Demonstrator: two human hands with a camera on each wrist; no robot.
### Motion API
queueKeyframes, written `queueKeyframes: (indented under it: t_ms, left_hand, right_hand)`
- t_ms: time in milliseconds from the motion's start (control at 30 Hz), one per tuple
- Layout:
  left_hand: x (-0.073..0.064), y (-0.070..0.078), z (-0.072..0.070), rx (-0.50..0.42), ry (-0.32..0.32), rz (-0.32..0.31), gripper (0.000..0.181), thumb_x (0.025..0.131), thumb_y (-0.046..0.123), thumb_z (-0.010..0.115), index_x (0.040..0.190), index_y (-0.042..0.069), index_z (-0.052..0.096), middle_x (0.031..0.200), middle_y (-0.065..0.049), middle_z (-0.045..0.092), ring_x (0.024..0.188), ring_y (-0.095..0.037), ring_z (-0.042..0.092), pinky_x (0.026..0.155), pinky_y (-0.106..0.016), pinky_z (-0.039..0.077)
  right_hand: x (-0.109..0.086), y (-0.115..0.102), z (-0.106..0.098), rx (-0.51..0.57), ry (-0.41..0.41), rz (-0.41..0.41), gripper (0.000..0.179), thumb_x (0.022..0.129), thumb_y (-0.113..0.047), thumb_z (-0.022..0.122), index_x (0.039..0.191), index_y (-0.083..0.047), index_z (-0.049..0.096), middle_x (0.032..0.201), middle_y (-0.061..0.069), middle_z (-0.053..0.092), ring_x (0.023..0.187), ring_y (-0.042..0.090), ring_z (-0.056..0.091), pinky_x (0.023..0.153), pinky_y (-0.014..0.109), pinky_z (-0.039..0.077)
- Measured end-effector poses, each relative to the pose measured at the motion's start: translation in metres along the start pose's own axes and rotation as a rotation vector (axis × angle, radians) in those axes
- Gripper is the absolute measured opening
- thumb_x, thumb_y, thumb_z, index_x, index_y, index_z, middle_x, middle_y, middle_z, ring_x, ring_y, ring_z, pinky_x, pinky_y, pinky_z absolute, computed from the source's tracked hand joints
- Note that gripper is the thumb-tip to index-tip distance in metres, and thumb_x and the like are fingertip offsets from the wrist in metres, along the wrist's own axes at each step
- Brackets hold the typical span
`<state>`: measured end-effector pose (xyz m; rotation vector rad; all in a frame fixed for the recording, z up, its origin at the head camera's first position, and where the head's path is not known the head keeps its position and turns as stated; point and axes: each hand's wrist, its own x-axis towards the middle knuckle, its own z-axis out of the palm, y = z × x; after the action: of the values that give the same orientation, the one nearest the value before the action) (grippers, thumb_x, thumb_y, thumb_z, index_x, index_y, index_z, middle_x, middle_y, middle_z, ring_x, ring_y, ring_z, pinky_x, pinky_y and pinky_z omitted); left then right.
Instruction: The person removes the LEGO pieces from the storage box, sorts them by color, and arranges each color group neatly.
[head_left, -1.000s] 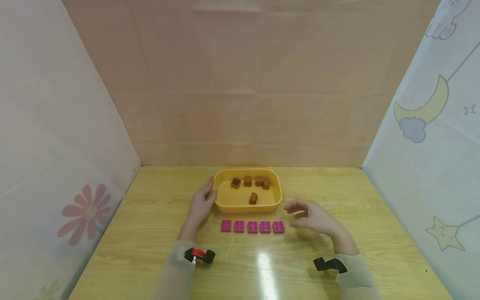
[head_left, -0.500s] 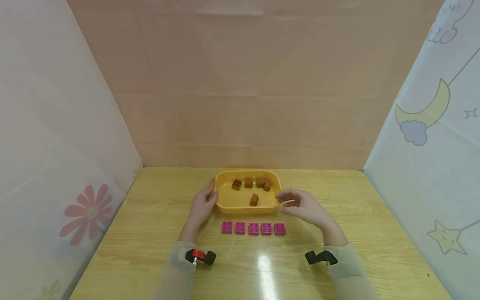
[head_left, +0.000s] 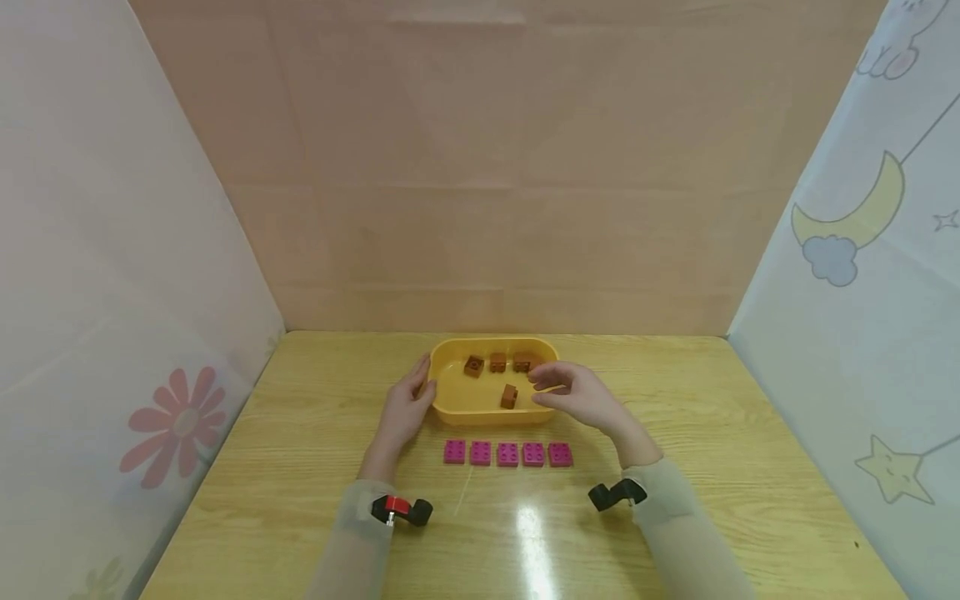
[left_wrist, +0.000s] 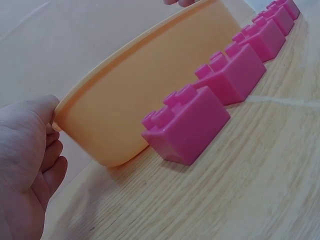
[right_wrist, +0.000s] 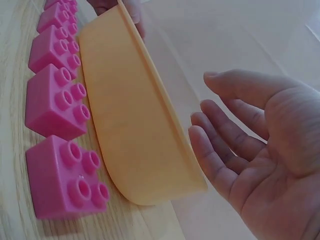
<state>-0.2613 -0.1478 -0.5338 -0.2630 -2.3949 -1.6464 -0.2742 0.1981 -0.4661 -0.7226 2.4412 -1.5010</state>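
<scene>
A yellow plastic bin (head_left: 457,412) holds several brown toy bricks (head_left: 509,397). My left hand (head_left: 405,410) grips the bin's left end, and in the left wrist view its thumb lies at the rim. Over the bin's right end, my right hand (head_left: 573,392) hovers with fingers loosely bent and thumb apart, near the brown bricks. Nothing shows between those fingers in the right wrist view. One brown brick at the right is mostly hidden behind this hand. In front of the bin, pink toy bricks (head_left: 507,454) stand in a row, studs up.
The wooden table (head_left: 300,433) carries all of this. A plain cloth wall (head_left: 480,208) rises behind its far edge. Patterned cloth sheets flank it, with a flower (head_left: 180,423) at left and a moon (head_left: 855,217) at right. Each wrist wears a black camera mount (head_left: 618,494).
My right hand has moved left and forward, from beside the bin to over its right end. My left hand has stayed at the bin's left end. The bricks have not moved.
</scene>
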Motion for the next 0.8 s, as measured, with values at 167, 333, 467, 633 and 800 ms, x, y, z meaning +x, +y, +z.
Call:
queueKeyframes:
  t_ms: [167,333,467,633,800]
  left_hand:
    - [0.001,-0.001,0.0,-0.002,0.003,0.008,0.051,0.11,0.009,0.059,0.157,-0.004,0.045,0.168,-0.017,0.039,0.157,-0.031,0.034,0.129,-0.047,0.027]
    - [0.0,-0.002,0.0,0.001,-0.001,0.005,0.051,0.11,0.011,0.059,0.157,-0.003,0.045,0.169,-0.016,0.039,0.157,-0.031,0.034,0.129,-0.047,0.028]
    - [0.0,-0.001,-0.001,0.002,-0.004,0.003,0.052,0.111,0.013,0.059,0.158,-0.003,0.044,0.169,-0.016,0.038,0.157,-0.032,0.034,0.129,-0.047,0.027]
    - [-0.001,-0.002,0.0,0.007,0.001,0.009,0.052,0.11,0.014,0.059,0.157,-0.003,0.045,0.169,-0.015,0.038,0.156,-0.032,0.035,0.129,-0.048,0.028]
    - [-0.001,-0.003,0.001,0.006,0.008,0.01,0.052,0.11,0.014,0.06,0.157,-0.002,0.046,0.169,-0.014,0.039,0.156,-0.032,0.035,0.129,-0.047,0.028]
  right_hand:
    - [0.008,0.0,0.006,-0.034,-0.009,0.002,0.04,0.099,-0.015,0.079,0.136,-0.003,0.069,0.135,0.022,0.069,0.12,0.03,0.068,0.097,0.037,0.062]
    - [0.015,-0.001,0.011,-0.057,-0.006,-0.002,0.041,0.1,-0.015,0.078,0.136,0.0,0.068,0.135,0.02,0.069,0.119,0.031,0.069,0.095,0.04,0.063]
    - [0.024,0.0,0.017,-0.086,0.002,0.009,0.041,0.1,-0.015,0.077,0.137,0.0,0.068,0.135,0.021,0.069,0.118,0.031,0.069,0.096,0.044,0.063]
    - [0.036,0.001,0.024,-0.126,0.013,0.031,0.044,0.098,-0.012,0.078,0.139,0.002,0.067,0.139,0.023,0.067,0.12,0.034,0.069,0.098,0.049,0.062]
    - [0.045,0.003,0.032,-0.15,0.029,0.078,0.048,0.096,-0.013,0.08,0.14,0.0,0.067,0.14,0.021,0.067,0.122,0.036,0.067,0.1,0.05,0.06]
